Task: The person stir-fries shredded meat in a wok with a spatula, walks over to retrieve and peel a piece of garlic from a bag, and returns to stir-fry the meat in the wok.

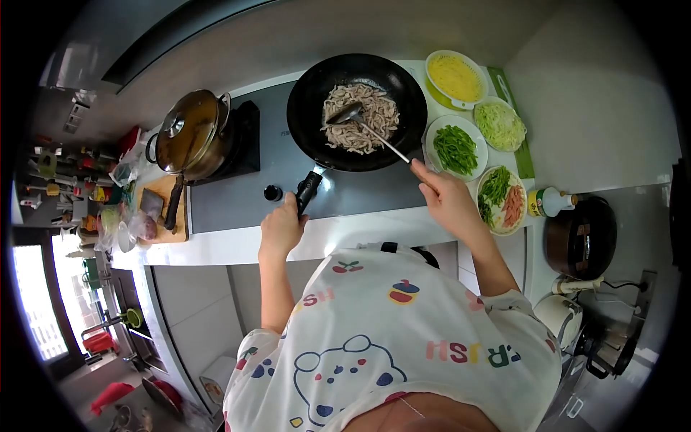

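Note:
A black wok (pixel 306 122) stands on the stove, with pale strips of cooked meat (pixel 378 115) heaped in its middle. My left hand (pixel 282 229) is closed round the wok's black handle (pixel 309 191). In my right hand (pixel 448 196) is the long metal handle of a ladle (pixel 347 113), whose bowl rests among the meat strips. Beside my right hand are a white plate of cut green vegetable pieces (pixel 455 150) and a bowl (pixel 502 229) holding green pieces and pinkish strips.
Farther back on the right are a yellow-filled colander (pixel 430 72) and a bowl of shredded pale green vegetable (pixel 498 124). A lidded pot (pixel 188 137) occupies the left burner. Left of it, a cleaver (pixel 152 204) lies on a cutting board (pixel 180 229). A bottle (pixel 551 202) and dark cooker (pixel 581 237) stand right.

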A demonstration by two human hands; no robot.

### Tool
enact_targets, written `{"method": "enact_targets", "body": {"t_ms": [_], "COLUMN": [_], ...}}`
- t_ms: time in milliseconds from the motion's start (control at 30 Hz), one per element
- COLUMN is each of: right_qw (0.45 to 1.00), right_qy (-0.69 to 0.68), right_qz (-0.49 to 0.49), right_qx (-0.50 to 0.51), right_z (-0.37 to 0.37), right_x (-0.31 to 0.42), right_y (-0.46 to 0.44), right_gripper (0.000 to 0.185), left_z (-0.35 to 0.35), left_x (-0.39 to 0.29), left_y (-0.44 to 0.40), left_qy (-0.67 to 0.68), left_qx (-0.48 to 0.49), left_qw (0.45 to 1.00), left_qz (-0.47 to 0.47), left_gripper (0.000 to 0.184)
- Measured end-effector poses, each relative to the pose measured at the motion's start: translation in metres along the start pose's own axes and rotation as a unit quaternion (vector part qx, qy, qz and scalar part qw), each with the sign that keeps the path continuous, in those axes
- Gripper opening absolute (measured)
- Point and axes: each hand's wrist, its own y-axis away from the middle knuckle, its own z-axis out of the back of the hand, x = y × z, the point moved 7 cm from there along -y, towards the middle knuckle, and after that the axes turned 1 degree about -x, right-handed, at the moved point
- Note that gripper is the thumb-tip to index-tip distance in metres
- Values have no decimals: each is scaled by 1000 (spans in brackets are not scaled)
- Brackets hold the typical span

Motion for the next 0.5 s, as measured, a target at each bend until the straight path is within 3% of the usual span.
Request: {"method": "enact_targets", "body": {"t_ms": [233, 333, 500], "right_qw": [1000, 999, 1000], "right_qy": [-4, 26, -6], "right_qz": [10, -39, -10], "right_qx": [-24, 27, -4], "right_z": [10, 14, 10], "right_x": [6, 6, 4], "right_y": [7, 14, 12], "right_gripper": [47, 46, 47], "left_z": [-2, -5, -3], "left_x": [3, 5, 3], "left_y": [-1, -1, -1], "left_qy": [0, 4, -3], "left_qx": [6, 4, 12], "left_qw": [1000, 1000, 1000], "left_qz": [-2, 2, 0], "left_gripper": [43, 43, 43]}}
